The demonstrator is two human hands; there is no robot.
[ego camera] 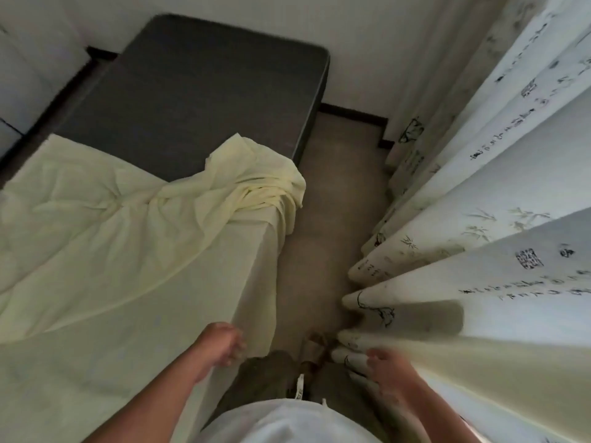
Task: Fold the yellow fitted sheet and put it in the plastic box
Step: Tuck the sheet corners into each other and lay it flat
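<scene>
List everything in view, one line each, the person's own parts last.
pale yellow fabric fitted sheet: one, pale yellow, on the bed, bunched at the far right corner
dark grey rectangular mattress: one, dark grey, bared at the far end
white printed fabric curtains: one set, white with black marks, right
brown floor: one strip, brown, between bed and curtains
left hand: one, by the bed's edge, holding nothing
right hand: one, beside the curtains, holding nothing

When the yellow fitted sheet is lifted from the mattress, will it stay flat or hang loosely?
Probably floppy: the yellow fitted sheet lies in soft wrinkles, and its bunched corner droops over the mattress edge. It looks thin, so likely light. The near part is pulled smooth over the side, so it may resist at first.
</scene>
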